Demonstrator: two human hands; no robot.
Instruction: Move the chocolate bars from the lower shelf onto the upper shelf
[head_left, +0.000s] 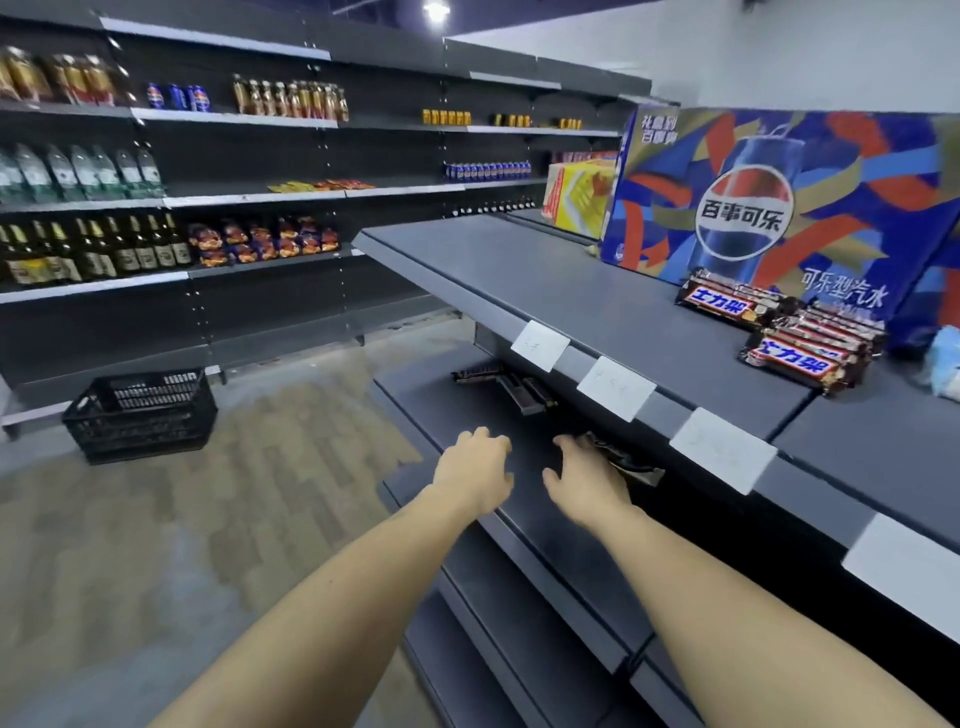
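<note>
Both forearms reach forward over the lower shelf (467, 415), under the front lip of the upper shelf (545, 291).

Left hand (475, 470): palm down above the bare shelf surface, fingers loosely spread and slightly curled, holding nothing. Whether the fingertips touch the shelf cannot be told.

Right hand (587, 480): just right of the left hand, fingers apart and extended toward a dark chocolate bar (631, 465) lying at the right of the lower shelf, partly under the upper shelf's lip. The fingers reach the bar's near end; contact looks likely, but no closed grip is visible.

More chocolate bars (511, 387) lie farther back on the lower shelf, a small dark loose cluster, well apart from both hands.

Upper shelf: two stacks of chocolate bars, brown wrappers with blue-and-red labels. The far stack (727, 306) sits just in front of a large blue drinks carton (779, 208); the near stack (810, 353) lies right beside it, toward the camera. A yellow box (576, 200) stands left of the carton, farther away.

White price tags (615, 387) are clipped along the upper shelf's front edge.

Left side of scene: a black plastic crate (140, 415) on the floor, wall shelving (208, 197) with bottles, cans and snack bags behind it.
</note>
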